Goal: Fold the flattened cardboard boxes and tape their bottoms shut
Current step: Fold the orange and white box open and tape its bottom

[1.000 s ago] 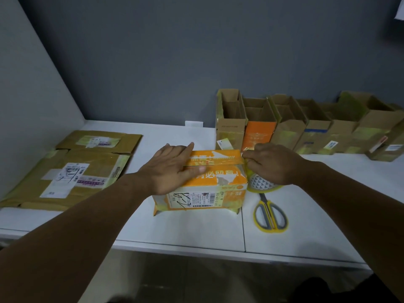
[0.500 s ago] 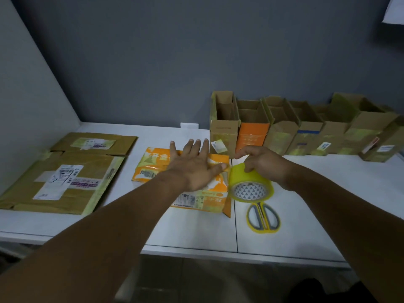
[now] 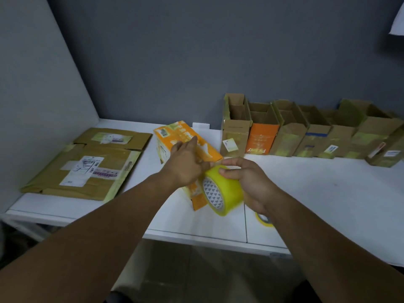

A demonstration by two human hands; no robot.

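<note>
An orange cardboard box (image 3: 175, 136) lies on its side, slanting across the middle of the white table (image 3: 306, 189). My left hand (image 3: 185, 162) rests on top of it with straight fingers pointing away. My right hand (image 3: 247, 182) grips a roll of yellow tape (image 3: 223, 191) just off the box's near end, thumb and fingers curled around the roll. The box's near end is partly hidden behind both hands.
A stack of flattened brown boxes (image 3: 87, 165) lies at the left of the table. Several folded boxes (image 3: 306, 130) stand in a row along the back wall. The yellow handle of the scissors (image 3: 263, 219) peeks out under my right wrist.
The orange box was turned from lying flat across to slanting on its side. My right hand lifted the tape roll toward the box's near end. The left hand stayed on the box.
</note>
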